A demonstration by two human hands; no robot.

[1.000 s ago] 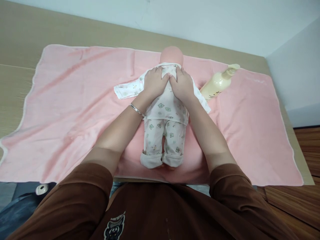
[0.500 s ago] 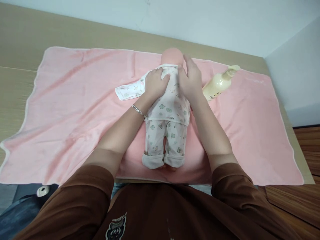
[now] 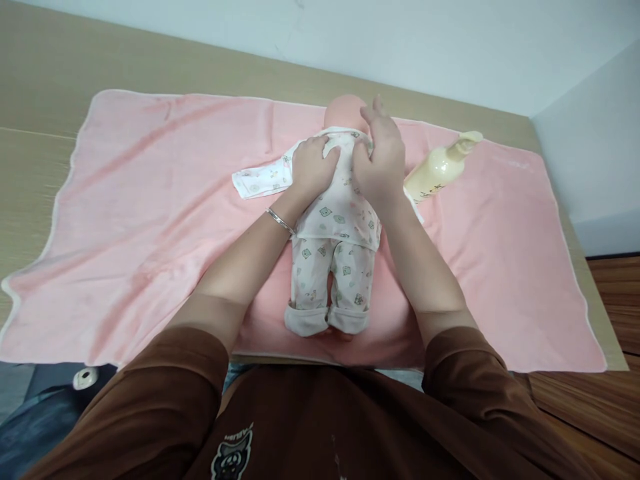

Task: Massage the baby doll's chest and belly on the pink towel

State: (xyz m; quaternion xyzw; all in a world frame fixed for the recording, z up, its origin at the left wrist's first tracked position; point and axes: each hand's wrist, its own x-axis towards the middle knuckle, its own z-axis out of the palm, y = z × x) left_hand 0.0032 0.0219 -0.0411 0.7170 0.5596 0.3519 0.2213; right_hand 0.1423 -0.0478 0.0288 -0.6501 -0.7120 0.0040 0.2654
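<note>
A baby doll (image 3: 346, 112) lies on a pink blanket (image 3: 150, 187), its head away from me and its face not showing. It wears a white printed top (image 3: 336, 217) and matching pants (image 3: 350, 273) with turned-up cuffs. My left hand (image 3: 314, 165) rests open on the left shoulder area of the top, fingers spread. On the other side my right hand (image 3: 381, 157) is open above the right shoulder, thumb toward the cloth and fingers lifted beside the head. One sleeve (image 3: 263, 180) stretches flat to the left.
A pale yellow pump bottle (image 3: 437, 170) lies tilted on the blanket, close to my right hand. Beneath the blanket is a wooden table (image 3: 40, 87), with a white wall (image 3: 400, 47) behind it. A dark bag (image 3: 45, 413) sits below the table's front left.
My right hand has lifted slightly off the doll's shoulder, its fingers rising. A bit of white cloth now shows beside my right wrist. The left hand stays in place.
</note>
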